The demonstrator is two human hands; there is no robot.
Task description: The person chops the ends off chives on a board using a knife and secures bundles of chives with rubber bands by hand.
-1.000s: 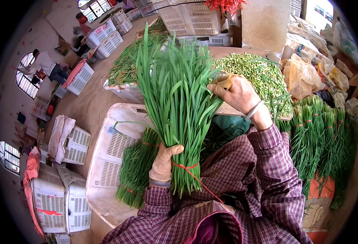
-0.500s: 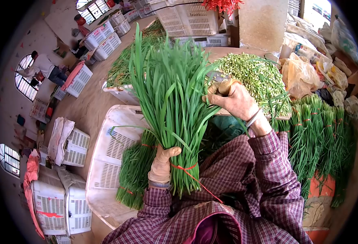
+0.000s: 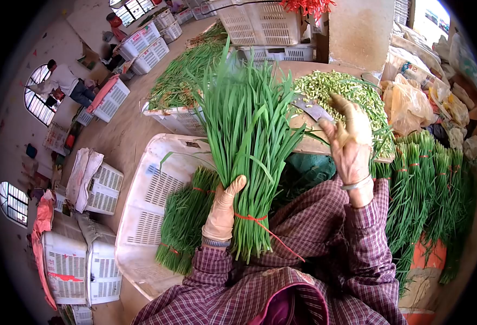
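Note:
My left hand [image 3: 223, 214], in a pale glove, is closed round a large bunch of garlic chives [image 3: 249, 146] held upright over my lap. A red tie [image 3: 252, 218] circles the bunch near its cut ends, with a loose tail hanging to the right. To the right of the leaves, my right hand [image 3: 352, 141] is raised and holds nothing, its thumb and fingers apart and its fingers partly covered. Just left of its fingertips, a knife blade [image 3: 315, 110] lies on the board beside a heap of chopped stem ends [image 3: 330, 86].
Left of my lap, a white crate [image 3: 127, 233] holds tied chive bundles [image 3: 187, 216]. More bundles [image 3: 419, 184] stand at the right, below plastic bags [image 3: 409, 103]. Loose chives [image 3: 184, 76] fill another crate ahead. Stacked crates [image 3: 68, 265] and other people [image 3: 68, 81] are at the left.
My right hand has moved away from the leaves to the right, and its fingers have opened. The knife blade shows more. My left hand keeps its hold on the chives.

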